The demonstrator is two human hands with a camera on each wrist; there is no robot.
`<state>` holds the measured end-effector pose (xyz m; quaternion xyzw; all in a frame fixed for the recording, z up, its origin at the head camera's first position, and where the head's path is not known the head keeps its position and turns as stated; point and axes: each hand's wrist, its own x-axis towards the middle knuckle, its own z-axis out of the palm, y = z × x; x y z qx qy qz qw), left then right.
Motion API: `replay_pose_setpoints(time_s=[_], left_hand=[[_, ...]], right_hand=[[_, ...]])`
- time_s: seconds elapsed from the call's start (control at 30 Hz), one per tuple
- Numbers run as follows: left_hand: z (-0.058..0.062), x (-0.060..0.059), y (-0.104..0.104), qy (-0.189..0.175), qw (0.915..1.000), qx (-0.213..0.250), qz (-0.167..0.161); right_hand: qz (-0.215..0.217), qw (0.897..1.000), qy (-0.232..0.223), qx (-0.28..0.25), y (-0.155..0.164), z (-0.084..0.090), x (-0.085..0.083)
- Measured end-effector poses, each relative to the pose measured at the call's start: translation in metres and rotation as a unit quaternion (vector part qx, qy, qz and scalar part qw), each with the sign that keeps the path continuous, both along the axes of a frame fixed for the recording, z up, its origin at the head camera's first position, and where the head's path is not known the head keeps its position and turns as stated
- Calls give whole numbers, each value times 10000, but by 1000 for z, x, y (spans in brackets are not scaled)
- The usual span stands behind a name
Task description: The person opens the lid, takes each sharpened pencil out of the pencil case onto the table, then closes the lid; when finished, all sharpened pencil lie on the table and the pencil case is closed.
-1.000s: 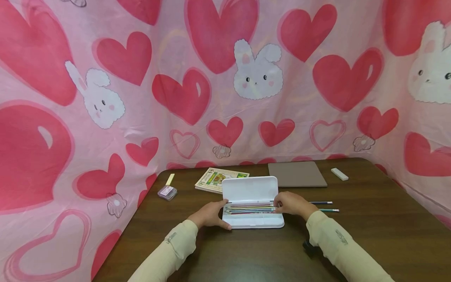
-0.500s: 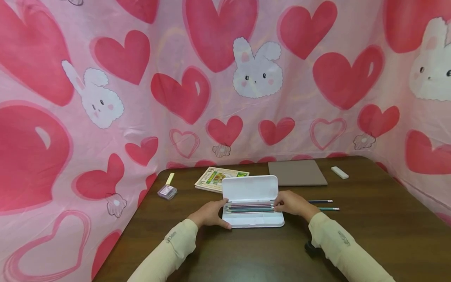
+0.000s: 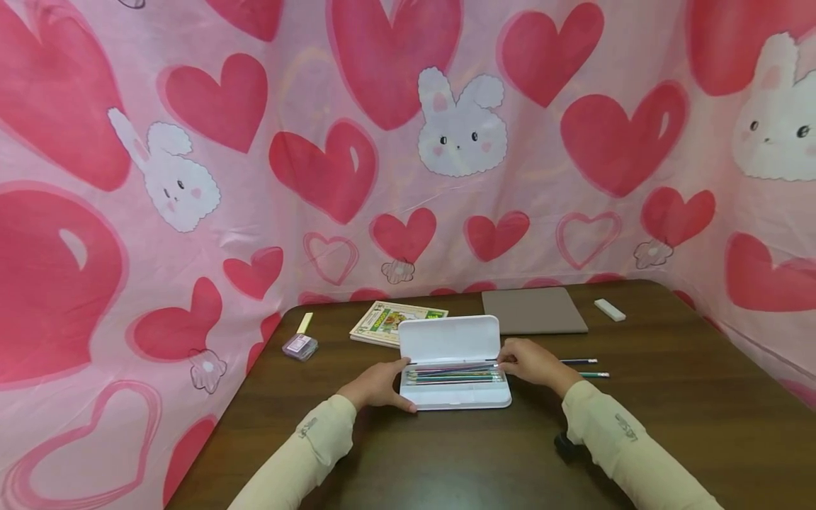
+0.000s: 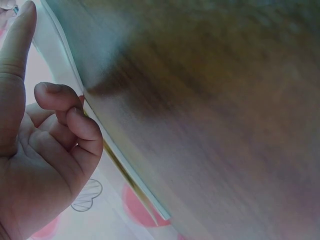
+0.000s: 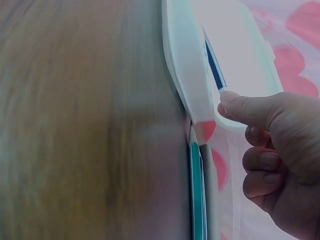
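A white pencil case (image 3: 440,401) lies on the table with its lid (image 3: 449,338) raised. Several pencils (image 3: 440,380) rest side by side in its tray. My left hand (image 3: 376,384) holds the case's left end, thumb at the front corner and forefinger near the hinge; in the left wrist view the other fingers of that hand (image 4: 55,140) are bent. With thumb and forefinger, my right hand (image 3: 532,361) pinches the end of a dark blue pencil (image 5: 215,65), which slants over the tray in the right wrist view.
Right of the case lie a dark pencil (image 3: 579,361) and a teal pencil (image 3: 596,375). Behind are books (image 3: 382,320), a grey-brown flat panel (image 3: 535,312) and a white block (image 3: 609,309). A small purple pack (image 3: 299,347) and a yellow strip (image 3: 304,323) sit far left.
The right hand has risen slightly, lifting the dark blue pencil's end above the others in the tray. The left hand keeps its place on the case.
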<state>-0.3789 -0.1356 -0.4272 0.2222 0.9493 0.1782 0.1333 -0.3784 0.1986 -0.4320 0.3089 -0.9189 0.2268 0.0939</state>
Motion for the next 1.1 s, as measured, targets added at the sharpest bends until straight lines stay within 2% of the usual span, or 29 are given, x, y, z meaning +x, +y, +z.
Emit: replay_pose_setpoints(time_s=[0.37, 0.67, 1.1], left_hand=[[0, 0, -1, 19, 10000, 47, 6], [0, 2, -1, 17, 10000, 16, -18], [1, 2, 0, -1, 10000, 50, -23]], right_hand=[[-139, 9996, -153, -214, 29, 2, 2], [-189, 9993, -232, -228, 55, 2, 12], [-180, 9988, 213, -402, 95, 1, 30]])
